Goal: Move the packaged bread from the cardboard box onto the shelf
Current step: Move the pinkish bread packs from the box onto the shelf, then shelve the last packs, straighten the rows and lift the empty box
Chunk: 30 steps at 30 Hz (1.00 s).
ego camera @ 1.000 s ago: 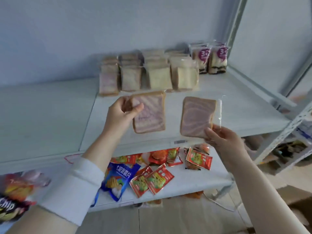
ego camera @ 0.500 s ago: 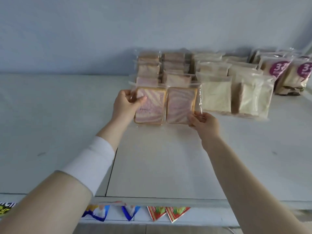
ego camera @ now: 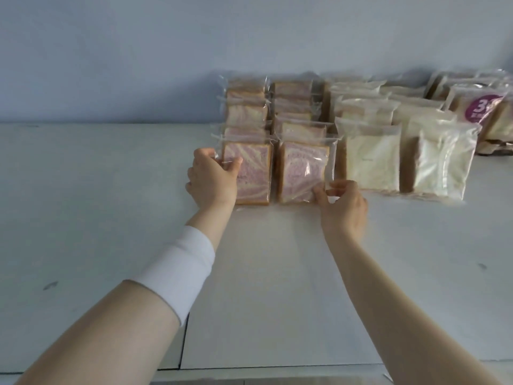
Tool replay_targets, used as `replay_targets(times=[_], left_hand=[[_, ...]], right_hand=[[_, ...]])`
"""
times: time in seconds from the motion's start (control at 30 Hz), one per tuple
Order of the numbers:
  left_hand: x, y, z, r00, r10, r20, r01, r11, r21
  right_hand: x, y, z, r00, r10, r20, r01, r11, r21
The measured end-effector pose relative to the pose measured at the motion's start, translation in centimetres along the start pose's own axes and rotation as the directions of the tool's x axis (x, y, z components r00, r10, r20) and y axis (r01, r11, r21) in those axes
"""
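Two clear-wrapped slices of purple-swirled bread stand upright on the white shelf [ego camera: 138, 218], at the front of two rows of the same bread. My left hand [ego camera: 212, 180] grips the left package [ego camera: 254, 173] by its left edge, thumb across the front. With thumb and fingers, my right hand [ego camera: 342, 207] pinches the lower right corner of the right package [ego camera: 301, 170]. Both packages rest on the shelf and lean back against the rows behind. The cardboard box is out of view.
Right of the purple rows stand rows of pale bread packages [ego camera: 372, 159], then packages with a purple round label [ego camera: 480, 109] at the far right. A blue-grey wall [ego camera: 166, 51] closes the back. The shelf's front edge [ego camera: 277, 370] runs along the bottom.
Both hands carried the two packages up from in front of the shelf and set them down at the front of the purple bread rows. The view has moved closer.
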<state>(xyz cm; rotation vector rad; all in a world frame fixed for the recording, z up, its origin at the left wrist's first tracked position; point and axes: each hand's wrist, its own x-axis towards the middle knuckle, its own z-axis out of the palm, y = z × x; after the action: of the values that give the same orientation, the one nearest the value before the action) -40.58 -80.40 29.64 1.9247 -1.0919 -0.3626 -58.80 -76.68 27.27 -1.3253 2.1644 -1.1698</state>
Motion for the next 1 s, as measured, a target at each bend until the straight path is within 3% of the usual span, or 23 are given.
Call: replay_targets(times=[0.17,0.27,0.33,0.43,0.5,0.6,0.7,0.8,1.0], left_hand=[[-1.7,0.9,-1.4,0.997,0.055,0.056,-0.056,0.998,0.012],[-4.9,1.9,-2.0,0.95,0.308,0.054,-0.313,0.934,0.174],[-7.9,3.6,-1.6,0.825,0.534,0.184,-0.565,0.782,0.263],[-14.0,7.7,0.0,0.507,0.743,0.437,-0.862,0.44,0.251],[-19.4,10.8,1.8,0.292,0.782,0.55,-0.956,0.238,0.169],[-29.2,15.0,5.4,0.075,0.751,0.656,-0.997,0.057,0.048],[-40.2,17.9,9.8,-0.06,0.709,0.702,-0.998,-0.038,-0.047],[-51.1,19.0,13.8,-0.161,0.65,0.743,-0.987,-0.099,-0.127],[-67.4,18.9,20.0,-0.329,0.502,0.8,-0.944,-0.202,-0.261]], right_hand=[[-1.3,-0.4,-2.4,0.998,-0.043,0.05,0.054,0.971,-0.235],[-2.9,0.8,-5.7,0.995,-0.102,0.002,0.097,0.938,-0.332],[-3.8,2.3,-8.8,0.993,-0.122,-0.008,0.106,0.888,-0.447],[-4.8,5.6,-14.9,0.993,-0.115,0.009,0.095,0.779,-0.62],[-5.6,8.7,-19.8,0.995,-0.102,0.008,0.078,0.7,-0.709],[-7.1,14.7,-27.7,0.998,-0.061,-0.033,0.011,0.609,-0.793],[-9.5,22.4,-35.9,0.997,0.017,-0.073,-0.07,0.549,-0.833],[-13.8,31.0,-43.0,0.975,0.186,-0.125,-0.201,0.476,-0.856],[-20.4,44.7,-52.6,0.842,0.475,-0.258,-0.467,0.399,-0.789]])
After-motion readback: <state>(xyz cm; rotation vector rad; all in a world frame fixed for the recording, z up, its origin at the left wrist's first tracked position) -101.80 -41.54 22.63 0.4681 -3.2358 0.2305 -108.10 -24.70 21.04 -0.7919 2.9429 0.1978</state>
